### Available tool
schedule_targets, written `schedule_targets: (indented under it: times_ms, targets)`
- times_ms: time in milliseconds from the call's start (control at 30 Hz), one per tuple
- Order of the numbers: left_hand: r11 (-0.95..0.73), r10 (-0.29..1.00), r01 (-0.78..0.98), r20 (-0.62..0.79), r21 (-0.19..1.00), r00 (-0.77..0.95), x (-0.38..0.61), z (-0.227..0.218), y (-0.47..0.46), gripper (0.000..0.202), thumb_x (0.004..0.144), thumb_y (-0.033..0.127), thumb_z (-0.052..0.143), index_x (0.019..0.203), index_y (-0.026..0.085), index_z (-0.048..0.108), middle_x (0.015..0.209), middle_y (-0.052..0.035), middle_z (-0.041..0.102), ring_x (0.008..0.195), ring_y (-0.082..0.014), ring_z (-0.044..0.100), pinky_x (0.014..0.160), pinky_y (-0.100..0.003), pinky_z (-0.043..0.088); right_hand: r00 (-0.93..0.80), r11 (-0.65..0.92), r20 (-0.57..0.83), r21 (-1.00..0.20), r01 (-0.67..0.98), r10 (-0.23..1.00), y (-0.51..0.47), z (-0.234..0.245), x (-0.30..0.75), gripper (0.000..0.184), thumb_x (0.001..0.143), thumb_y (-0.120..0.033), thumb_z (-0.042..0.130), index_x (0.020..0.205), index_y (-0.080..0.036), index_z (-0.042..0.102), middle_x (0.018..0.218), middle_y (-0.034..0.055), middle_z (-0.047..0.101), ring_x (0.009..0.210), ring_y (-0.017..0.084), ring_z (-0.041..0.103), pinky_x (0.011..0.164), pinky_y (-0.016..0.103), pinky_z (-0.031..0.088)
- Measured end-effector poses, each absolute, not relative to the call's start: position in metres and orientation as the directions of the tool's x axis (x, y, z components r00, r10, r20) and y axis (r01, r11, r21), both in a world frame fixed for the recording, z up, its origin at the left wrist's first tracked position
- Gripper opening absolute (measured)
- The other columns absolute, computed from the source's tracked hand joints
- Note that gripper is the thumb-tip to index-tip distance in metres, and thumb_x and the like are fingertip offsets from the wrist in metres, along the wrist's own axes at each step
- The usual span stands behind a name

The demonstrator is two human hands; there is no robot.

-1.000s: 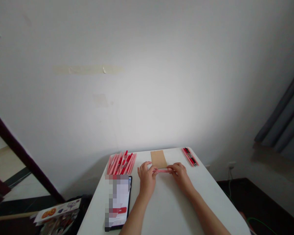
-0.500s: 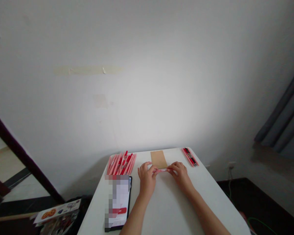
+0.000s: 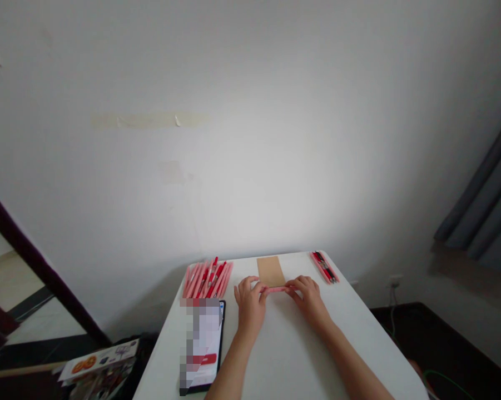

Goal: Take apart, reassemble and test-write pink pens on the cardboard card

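A slim pink pen [image 3: 276,289] lies level between my two hands, just in front of a brown rectangular card [image 3: 271,271]. My left hand [image 3: 251,303] pinches its left end between thumb and fingers. At the other end, the fingertips of my right hand [image 3: 307,297] are closed on it. Fingers cover both tips of the pen. To the left lies a pile of pink and red pens [image 3: 207,279]. A small group of red, black and pink pens [image 3: 324,268] rests at the far right corner.
A phone [image 3: 204,344] with a partly blurred screen lies at the left of the white table [image 3: 292,355]. The wall [image 3: 250,166] rises behind the table's back edge. A box with printed pictures [image 3: 100,360] sits lower left, and a grey curtain [image 3: 484,205] hangs at right.
The pen has turned about its length: the pale marking that showed earlier is out of sight, and a plain pink side faces me. Both hands stay nearly in place.
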State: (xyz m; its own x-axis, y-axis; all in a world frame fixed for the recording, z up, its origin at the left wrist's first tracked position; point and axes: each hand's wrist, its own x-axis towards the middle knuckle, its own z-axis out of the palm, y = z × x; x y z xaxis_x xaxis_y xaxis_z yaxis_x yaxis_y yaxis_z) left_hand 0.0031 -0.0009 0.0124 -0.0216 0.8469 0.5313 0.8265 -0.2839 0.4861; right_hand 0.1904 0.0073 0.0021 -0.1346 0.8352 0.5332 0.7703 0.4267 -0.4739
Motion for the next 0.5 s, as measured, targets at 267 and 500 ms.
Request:
schedule_targets:
  times_ms: [267,500]
  targets:
    - [-0.255,0.856,0.831,0.515,0.494,-0.044,0.0036,0.0115,0.0004,0.015,0.086,0.028,0.054,0.085,0.026,0.069,0.111,-0.004,0.061,0.113,-0.024,0.05,0.105,-0.058,0.029,-0.155,0.449,0.518,-0.51,0.734,0.841,0.0138,-0.0062,0.1928,0.02,0.092,-0.037,0.051,0.094,-0.026,0.067,0.084,0.0025,0.066,0.087,0.02,0.059,0.084,0.035,0.042]
    - [-0.26,0.839,0.834,0.541,0.487,-0.054,0.0028,0.0128,0.0007,0.014,0.085,0.027,0.055,0.084,0.024,0.068,0.108,-0.0041,0.063,0.11,-0.0223,0.052,0.101,-0.051,0.035,-0.13,0.457,0.56,-0.495,0.739,0.818,0.0119,-0.0048,0.192,0.015,0.09,-0.034,0.054,0.097,-0.027,0.066,0.09,0.0034,0.068,0.092,0.021,0.058,0.086,0.036,0.041]
